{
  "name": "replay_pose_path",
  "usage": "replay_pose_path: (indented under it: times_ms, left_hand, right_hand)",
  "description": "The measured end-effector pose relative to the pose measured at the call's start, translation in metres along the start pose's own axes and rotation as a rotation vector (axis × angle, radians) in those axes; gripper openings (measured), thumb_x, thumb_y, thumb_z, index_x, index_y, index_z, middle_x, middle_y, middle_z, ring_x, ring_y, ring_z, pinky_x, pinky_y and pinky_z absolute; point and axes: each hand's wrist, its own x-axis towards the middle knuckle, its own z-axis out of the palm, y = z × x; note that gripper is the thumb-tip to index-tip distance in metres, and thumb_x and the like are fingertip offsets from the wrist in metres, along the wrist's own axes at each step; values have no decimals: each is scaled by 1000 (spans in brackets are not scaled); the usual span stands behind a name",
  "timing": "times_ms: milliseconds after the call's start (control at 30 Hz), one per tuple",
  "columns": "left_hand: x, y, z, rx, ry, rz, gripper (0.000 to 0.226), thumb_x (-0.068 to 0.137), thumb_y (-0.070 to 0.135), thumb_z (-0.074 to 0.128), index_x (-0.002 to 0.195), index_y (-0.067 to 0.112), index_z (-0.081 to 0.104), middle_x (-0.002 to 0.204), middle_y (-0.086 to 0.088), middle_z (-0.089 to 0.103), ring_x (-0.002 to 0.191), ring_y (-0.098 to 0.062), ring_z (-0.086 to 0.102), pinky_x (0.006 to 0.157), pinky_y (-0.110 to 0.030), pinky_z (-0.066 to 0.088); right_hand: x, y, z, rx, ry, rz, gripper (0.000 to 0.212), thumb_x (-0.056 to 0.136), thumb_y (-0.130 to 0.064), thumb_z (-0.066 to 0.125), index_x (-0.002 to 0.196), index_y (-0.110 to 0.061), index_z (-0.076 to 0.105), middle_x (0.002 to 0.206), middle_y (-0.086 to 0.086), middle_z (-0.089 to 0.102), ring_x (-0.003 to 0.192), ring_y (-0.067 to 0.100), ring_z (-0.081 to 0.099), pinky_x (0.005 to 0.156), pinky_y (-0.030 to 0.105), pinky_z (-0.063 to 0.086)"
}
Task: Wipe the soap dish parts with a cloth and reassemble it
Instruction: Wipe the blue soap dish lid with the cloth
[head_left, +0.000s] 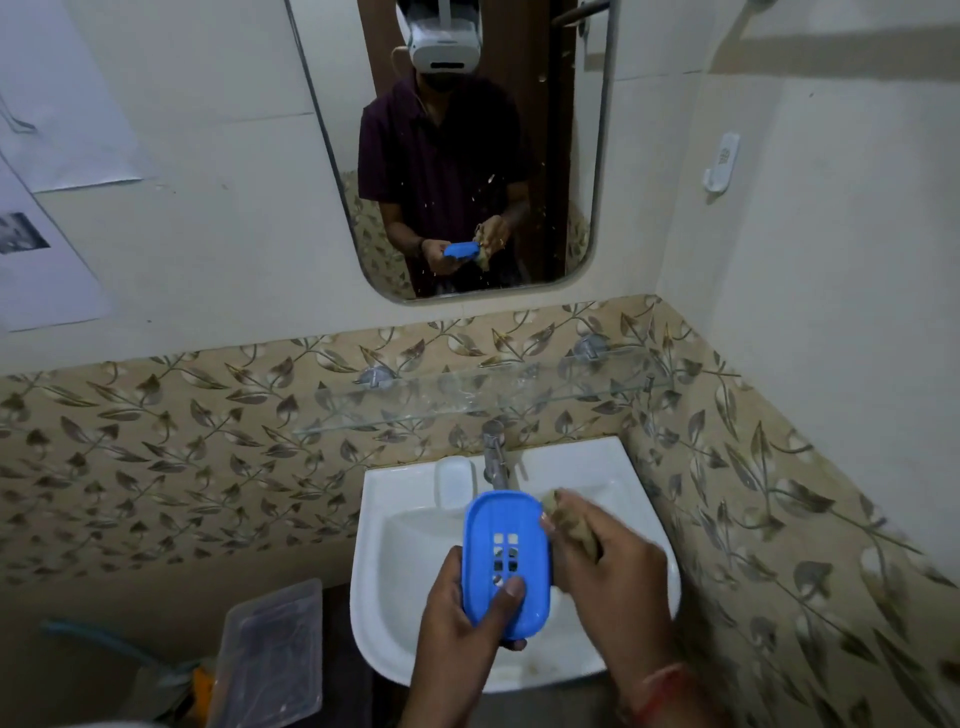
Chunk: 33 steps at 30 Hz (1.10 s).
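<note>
**Soap dish wiped over the basin**

Over the basin (387, 499), your left hand (462, 618) grips the blue slotted soap dish part (506, 530), thumb on its near end. Your right hand (608, 566) holds a brown cloth (571, 525) bunched at the part's right rim. A hard wipe from that side could likely twist the plastic out of your left grip and drop it into the bowl. The wall papers (52, 156) at left and the hook (722, 161) at right show nothing readable.

Blue soap dish tray (506, 561), tan cloth (574, 525), white sink (613, 467), leaf-patterned tiles (182, 441).
</note>
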Motion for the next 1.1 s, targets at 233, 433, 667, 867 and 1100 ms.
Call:
replay_pose_path:
  times_ms: [233, 433, 667, 867, 1100]
  left_hand:
    - [-11, 0, 10, 335, -69, 253, 17, 86, 25, 76, 89, 35, 63, 71, 20, 67, 63, 2, 60, 60, -11, 43]
    - [-4, -4, -2, 388, 96, 298, 14, 83, 21, 78, 80, 25, 65, 66, -3, 60, 55, -5, 52, 56, -21, 42]
    - [7, -4, 2, 459, 142, 306, 14, 72, 18, 72, 77, 30, 67, 66, 4, 66, 61, -10, 61, 60, -33, 53]
    - [6, -6, -1, 572, 253, 457, 21, 69, 19, 74, 84, 31, 64, 64, 19, 54, 65, -8, 53, 62, -11, 42]
    - [7, -4, 3, 546, 229, 486, 26, 71, 14, 66, 81, 36, 57, 66, 13, 52, 64, -12, 55, 54, -31, 46]
  right_hand:
    - [19, -23, -7, -108, -99, -227, 17, 82, -34, 76, 98, -30, 75, 93, -34, 69, 95, -14, 63, 84, 5, 46]
    - [14, -4, -11, -104, -168, -267, 20, 84, -36, 70, 103, -30, 76, 110, -23, 70, 115, -4, 60, 101, 14, 42]
    - [-7, -5, 5, -138, -205, -470, 29, 91, -25, 64, 119, -30, 69, 129, -23, 61, 128, 2, 52, 111, 23, 36]
    - [0, 13, 0, -85, -228, -335, 40, 91, -16, 68, 118, -44, 66, 124, -35, 59, 128, -3, 51, 110, 22, 38]
    - [-20, -3, 6, -19, -272, -386, 34, 96, -34, 57, 130, -38, 60, 138, -24, 54, 136, 5, 44, 113, 21, 32]
